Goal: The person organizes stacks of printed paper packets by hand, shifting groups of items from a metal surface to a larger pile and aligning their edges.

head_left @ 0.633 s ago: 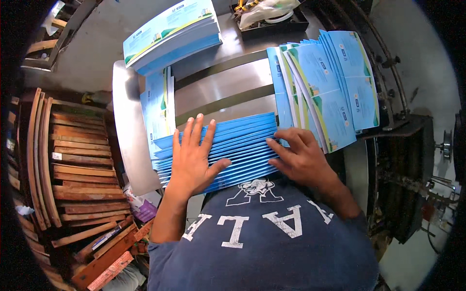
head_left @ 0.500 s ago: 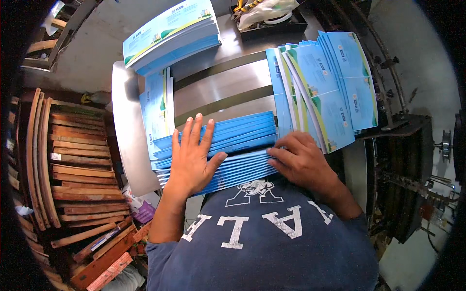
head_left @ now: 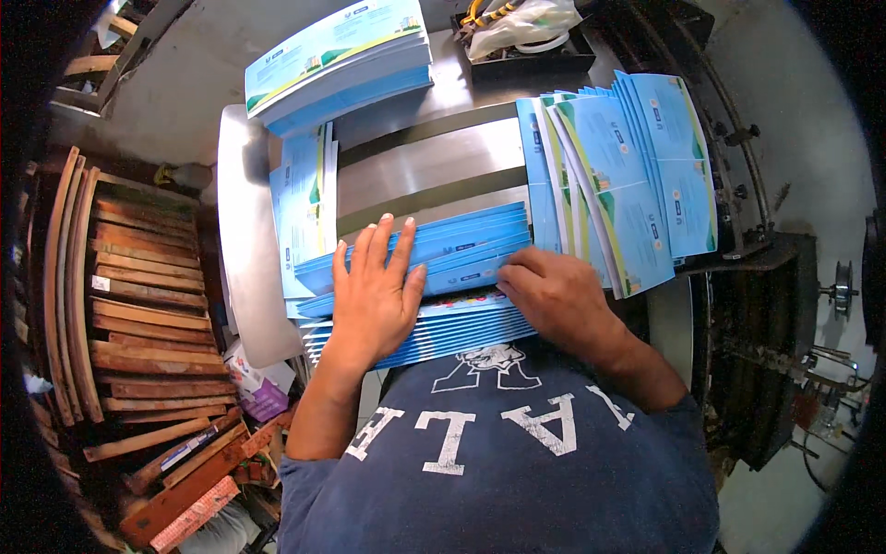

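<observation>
left hand [head_left: 374,295] hides middle of fanned blue booklets [head_left: 461,249] | right hand [head_left: 554,295] fingertips tucked under, unseen

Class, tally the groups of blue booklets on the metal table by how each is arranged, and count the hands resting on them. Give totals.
Fanned spreads of booklets: 2, one under both hands, one at the right
Squared stacks of booklets: 2, one at the top, one at the left
Total groups: 4
Hands: 2, left hand, right hand

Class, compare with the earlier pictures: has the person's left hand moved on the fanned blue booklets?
Yes, slightly. The left hand has slid toward the person's right along the fanned blue booklets, away from the rounded metal table edge.
</observation>
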Tool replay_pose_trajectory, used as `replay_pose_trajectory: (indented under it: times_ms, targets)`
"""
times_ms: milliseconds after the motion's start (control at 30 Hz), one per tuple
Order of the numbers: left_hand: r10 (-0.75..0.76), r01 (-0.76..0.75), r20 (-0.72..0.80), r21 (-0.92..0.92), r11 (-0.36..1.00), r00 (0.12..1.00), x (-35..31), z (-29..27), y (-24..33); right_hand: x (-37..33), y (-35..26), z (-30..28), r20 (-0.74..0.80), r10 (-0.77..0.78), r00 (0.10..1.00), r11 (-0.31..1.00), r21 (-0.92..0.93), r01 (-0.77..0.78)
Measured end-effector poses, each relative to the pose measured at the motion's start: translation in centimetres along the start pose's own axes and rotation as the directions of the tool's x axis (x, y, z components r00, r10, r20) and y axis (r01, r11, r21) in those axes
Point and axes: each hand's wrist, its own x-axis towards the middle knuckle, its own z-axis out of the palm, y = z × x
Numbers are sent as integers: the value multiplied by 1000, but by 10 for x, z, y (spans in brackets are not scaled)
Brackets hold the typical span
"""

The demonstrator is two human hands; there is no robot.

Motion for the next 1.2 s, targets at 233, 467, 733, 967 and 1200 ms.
replay_pose_trajectory:
  times_ms: [233, 467, 733, 967, 1200]
  targets:
    - [40, -43, -27, -115, 992, 999, -2, -5, -4, 8, -13, -6, 15, 177, 984, 984, -26, -176]
    - [231, -231, -22, -200, 952, 973, 1, -15, -8, 13, -12, -5, 44, 170, 985, 984, -68, -166]
    - [309, -300, 63, -124, 946, 949, -1, -10, -13, 10, -18, 5, 14, 198, 980, 980, 2, -198]
    - [249, -227, 80, -216, 950, 965, 0, -14, -10, 9, -19, 7, 2, 258, 966, 965, 38, -258]
    - [264, -251, 37, -216, 944, 964, -1, -9, -13, 12, -21, 9, 47, 295, 954, 955, 24, -296]
